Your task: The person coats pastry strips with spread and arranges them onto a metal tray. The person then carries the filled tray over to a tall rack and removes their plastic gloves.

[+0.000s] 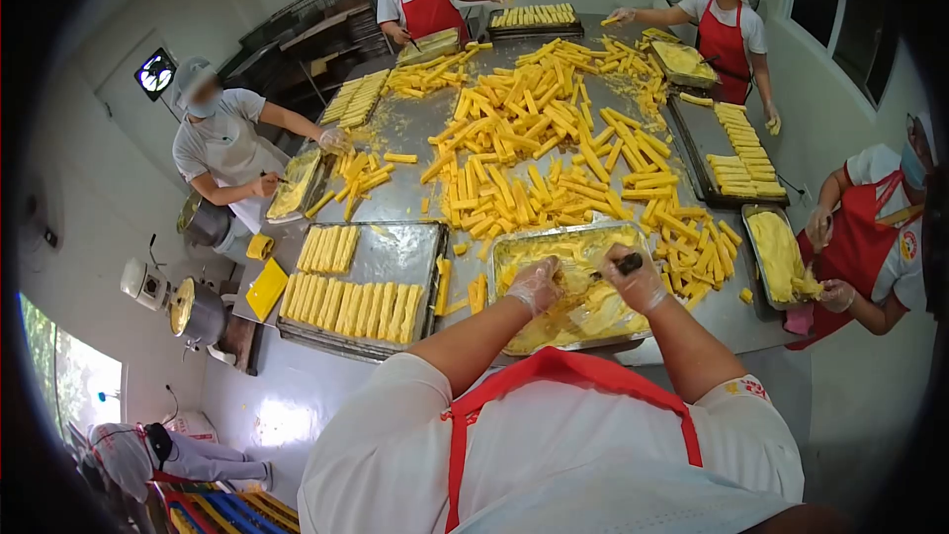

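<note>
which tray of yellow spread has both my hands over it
The tray at the near edge of the table, under your left hand and right hand; the other spread trays sit beside co-workers.

The person wore a white short-sleeved shirt [563,455] under a red apron [583,366], whose broad band narrowed into two straps down the shirt. Red and yellow markings [748,389] showed on the left sleeve [736,405]. Thin, see-through gloves, loosely wrinkled, covered the right hand [536,285] and left hand [635,282].
</note>
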`<state>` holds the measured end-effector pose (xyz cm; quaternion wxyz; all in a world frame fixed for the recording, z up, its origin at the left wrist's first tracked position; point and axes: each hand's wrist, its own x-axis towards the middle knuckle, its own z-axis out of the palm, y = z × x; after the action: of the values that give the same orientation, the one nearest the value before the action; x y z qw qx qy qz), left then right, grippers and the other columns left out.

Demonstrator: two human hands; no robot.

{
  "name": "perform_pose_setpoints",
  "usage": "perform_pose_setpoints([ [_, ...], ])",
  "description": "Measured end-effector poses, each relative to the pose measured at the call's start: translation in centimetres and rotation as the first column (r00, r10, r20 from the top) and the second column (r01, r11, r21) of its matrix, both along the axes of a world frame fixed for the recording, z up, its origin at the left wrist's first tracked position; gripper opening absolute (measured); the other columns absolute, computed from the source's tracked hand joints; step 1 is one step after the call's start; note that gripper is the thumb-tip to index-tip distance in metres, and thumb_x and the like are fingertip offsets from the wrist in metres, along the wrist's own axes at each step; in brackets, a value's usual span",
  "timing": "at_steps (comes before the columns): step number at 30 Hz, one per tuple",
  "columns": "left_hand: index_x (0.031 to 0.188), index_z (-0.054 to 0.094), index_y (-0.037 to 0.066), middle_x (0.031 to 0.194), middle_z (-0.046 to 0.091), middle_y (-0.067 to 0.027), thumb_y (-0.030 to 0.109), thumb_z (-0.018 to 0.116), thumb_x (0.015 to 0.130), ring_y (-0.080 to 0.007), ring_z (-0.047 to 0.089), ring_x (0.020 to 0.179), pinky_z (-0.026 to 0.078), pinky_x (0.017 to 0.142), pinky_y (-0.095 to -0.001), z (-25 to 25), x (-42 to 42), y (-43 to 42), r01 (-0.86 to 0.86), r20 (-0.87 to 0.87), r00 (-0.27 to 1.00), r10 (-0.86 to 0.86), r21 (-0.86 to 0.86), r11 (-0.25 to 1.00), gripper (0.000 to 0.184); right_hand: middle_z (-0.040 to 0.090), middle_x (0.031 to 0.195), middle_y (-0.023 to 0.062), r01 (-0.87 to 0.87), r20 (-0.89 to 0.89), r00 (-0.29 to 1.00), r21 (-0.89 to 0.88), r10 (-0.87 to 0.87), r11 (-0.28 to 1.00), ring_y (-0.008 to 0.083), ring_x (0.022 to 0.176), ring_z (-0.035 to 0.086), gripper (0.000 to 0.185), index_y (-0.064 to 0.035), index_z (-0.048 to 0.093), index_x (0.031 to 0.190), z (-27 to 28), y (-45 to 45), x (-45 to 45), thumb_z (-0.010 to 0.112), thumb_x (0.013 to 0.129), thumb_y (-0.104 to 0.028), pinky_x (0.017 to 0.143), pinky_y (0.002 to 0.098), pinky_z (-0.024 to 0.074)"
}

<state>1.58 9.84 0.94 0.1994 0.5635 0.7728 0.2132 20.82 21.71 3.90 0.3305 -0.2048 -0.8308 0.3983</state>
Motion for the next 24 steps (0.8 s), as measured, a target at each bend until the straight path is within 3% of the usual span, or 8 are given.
perform_pose_setpoints([
  [5, 0.096, 0.065, 0.005, 0.097, 0.067, -0.0188, 0.022, 0.065, 0.074, -0.0365, 0.063, 0.093, 0.05, 0.081, -0.0424, -1.6, -2.0, -1.5, 0.102, 0.016, 0.995, -0.102, 0.036, 0.994, 0.028, 0.053, 0.068, 0.0113, 0.213, 0.154, 0.967, -0.055, -0.202, 0.976, 0.0246, 0.061, 0.049, 0.01, -0.0035, 0.056, 0.081, -5.7, 3.6, 2.1, 0.064, 0.084, -0.01, 0.061, 0.0347, 0.0444],
  [9, 0.1, 0.068, 0.008, 0.093, 0.068, -0.0147, 0.023, 0.07, 0.078, -0.031, 0.065, 0.089, 0.052, 0.081, -0.038, -2.2, -7.2, -4.5, 0.004, 0.004, 1.0, -0.007, 0.376, 0.927, 0.027, 0.054, 0.071, 0.0103, 0.307, 0.173, 0.936, 0.021, -0.306, 0.952, 0.0194, 0.065, 0.05, 0.008, -0.0027, 0.057, 0.083, -7.2, 3.9, 4.0, 0.063, 0.085, -0.008, 0.064, 0.0328, 0.0441],
  [10, 0.1, 0.069, 0.008, 0.094, 0.068, -0.0135, 0.025, 0.071, 0.08, -0.0307, 0.065, 0.09, 0.052, 0.083, -0.0377, -0.6, -9.6, -5.5, -0.043, -0.166, 0.982, 0.092, 0.276, 0.96, 0.026, 0.054, 0.071, 0.0103, 0.285, 0.215, 0.935, 0.02, -0.282, 0.958, 0.0194, 0.065, 0.05, 0.008, -0.0027, 0.057, 0.083, -8.1, 4.1, 4.3, 0.063, 0.085, -0.008, 0.064, 0.0328, 0.0441],
  [11, 0.095, 0.07, 0.008, 0.096, 0.068, -0.0142, 0.031, 0.068, 0.081, -0.0311, 0.065, 0.091, 0.052, 0.082, -0.0382, -0.4, -12.2, -6.6, -0.231, 0.057, 0.973, 0.224, 0.281, 0.931, 0.027, 0.054, 0.073, 0.0109, 0.328, 0.086, 0.942, -0.051, -0.323, 0.943, 0.0194, 0.068, 0.053, 0.007, -0.0033, 0.057, 0.085, -9.7, 4.6, 4.3, 0.063, 0.084, -0.007, 0.064, 0.0324, 0.0446],
  [12, 0.094, 0.071, 0.009, 0.094, 0.069, -0.015, 0.035, 0.066, 0.082, -0.0324, 0.066, 0.087, 0.052, 0.077, -0.0406, -0.2, -14.9, -8.0, -0.299, -0.083, 0.933, 0.351, 0.367, 0.881, 0.029, 0.055, 0.075, 0.0115, 0.359, -0.031, 0.93, -0.131, -0.366, 0.924, 0.0194, 0.07, 0.055, 0.007, -0.0039, 0.058, 0.088, -10.9, 4.6, 4.2, 0.063, 0.083, -0.006, 0.064, 0.0319, 0.0452],
  [16, 0.093, 0.071, 0.009, 0.086, 0.068, -0.0183, 0.028, 0.069, 0.077, -0.0345, 0.066, 0.079, 0.052, 0.073, -0.0418, -0.2, -25.8, -14.0, -0.599, -0.247, 0.682, 0.688, 0.351, 0.72, 0.025, 0.053, 0.078, 0.004, 0.285, 0.198, 0.939, 0.006, -0.28, 0.959, 0.0158, 0.072, 0.049, 0.006, -0.0022, 0.055, 0.084, -7.6, 3.5, 3.9, 0.061, 0.085, -0.002, 0.071, 0.0292, 0.0453],
  [22, 0.098, 0.071, 0.011, 0.099, 0.069, -0.0171, 0.034, 0.068, 0.077, -0.0339, 0.066, 0.092, 0.053, 0.082, -0.0418, -0.9, -33.2, -19.2, -0.856, -0.27, 0.426, 0.864, 0.191, 0.481, 0.032, 0.047, 0.083, 0.0003, 0.339, 0.143, 0.938, -0.211, -0.315, 0.917, 0.0135, 0.076, 0.046, 0.007, -0.0026, 0.052, 0.085, -9.0, 3.7, 3.3, 0.059, 0.088, -0.003, 0.072, 0.0256, 0.0437],
  [24, 0.1, 0.071, 0.012, 0.106, 0.068, -0.016, 0.035, 0.067, 0.078, -0.0327, 0.064, 0.1, 0.051, 0.087, -0.0411, -3.4, -36.1, -20.7, -0.847, -0.376, 0.469, 0.799, 0.065, 0.528, 0.032, 0.047, 0.087, 0.0006, 0.383, 0.208, 0.916, -0.205, -0.343, 0.9, 0.0129, 0.079, 0.047, 0.007, -0.0026, 0.052, 0.086, -9.0, 3.4, 2.7, 0.059, 0.088, -0.003, 0.073, 0.0253, 0.0436],
])
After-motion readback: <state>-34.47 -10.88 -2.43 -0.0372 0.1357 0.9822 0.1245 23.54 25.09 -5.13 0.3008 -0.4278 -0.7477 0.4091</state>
